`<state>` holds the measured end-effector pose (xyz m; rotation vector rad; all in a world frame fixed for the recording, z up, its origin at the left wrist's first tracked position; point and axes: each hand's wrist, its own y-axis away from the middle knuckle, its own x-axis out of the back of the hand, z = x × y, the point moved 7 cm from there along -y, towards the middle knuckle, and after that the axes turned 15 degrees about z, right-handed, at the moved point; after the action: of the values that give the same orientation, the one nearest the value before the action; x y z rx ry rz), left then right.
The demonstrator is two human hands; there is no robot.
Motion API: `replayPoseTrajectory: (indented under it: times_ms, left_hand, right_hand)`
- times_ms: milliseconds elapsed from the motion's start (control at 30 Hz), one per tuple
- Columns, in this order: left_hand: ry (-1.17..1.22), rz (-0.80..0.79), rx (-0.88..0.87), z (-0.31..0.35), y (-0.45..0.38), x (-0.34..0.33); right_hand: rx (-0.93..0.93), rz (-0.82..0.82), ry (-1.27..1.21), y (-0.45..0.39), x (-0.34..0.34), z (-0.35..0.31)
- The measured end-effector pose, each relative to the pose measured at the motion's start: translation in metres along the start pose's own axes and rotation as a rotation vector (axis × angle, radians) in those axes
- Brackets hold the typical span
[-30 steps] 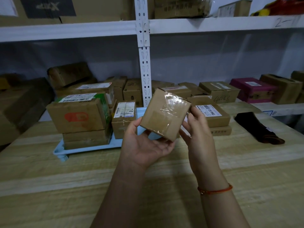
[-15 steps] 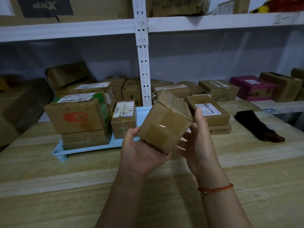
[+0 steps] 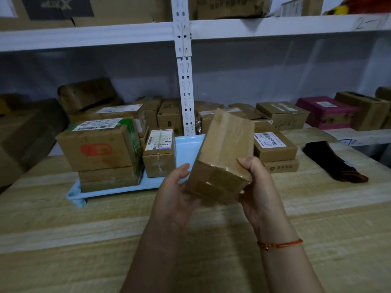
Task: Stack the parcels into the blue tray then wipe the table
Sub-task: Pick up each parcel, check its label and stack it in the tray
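— Parcel (image 3: 224, 157) position?
— I see it tilted above the table (image 3: 63, 229), before the blue tray (image 3: 186, 146).
— Grip?
— Left hand (image 3: 175, 199) and right hand (image 3: 259, 191) both curl around its lower end.

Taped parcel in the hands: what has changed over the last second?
Both hands, left hand and right hand, turned the taped parcel so its long side now points away, still gripping it. The blue tray, its stacked parcels and the dark cloth stayed put.

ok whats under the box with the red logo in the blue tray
The red-logo box sits on another brown box, which rests in the blue tray. Only that lower box's front shows; its top is covered.
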<state>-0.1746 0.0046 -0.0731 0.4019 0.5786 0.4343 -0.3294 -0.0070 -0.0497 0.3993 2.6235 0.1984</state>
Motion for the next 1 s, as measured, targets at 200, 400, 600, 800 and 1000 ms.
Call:
replayPoseTrajectory:
  times_ms: [200,400,600,800,1000]
  left_hand:
    - [-0.286,0.131,-0.501,0.047,0.028,-0.003]
    - [-0.401,0.003,-0.605,0.053,0.04,-0.017]
    - [-0.483,-0.035,-0.702,0.052,0.041,-0.013]
    - [-0.516,-0.047,-0.715,0.051,0.034,-0.007]
    - [-0.554,-0.042,-0.753,0.05,0.033,-0.005]
  right_hand:
    - [0.17,-0.018,0.178,0.004,-0.002,-0.003]
    - [0.304,-0.109,0.258,0.011,-0.01,-0.007]
    - [0.388,-0.17,0.27,0.007,-0.006,-0.008]
    - [0.441,-0.076,0.296,0.004,-0.004,-0.015]
    - [0.458,-0.083,0.281,0.01,-0.009,-0.02]
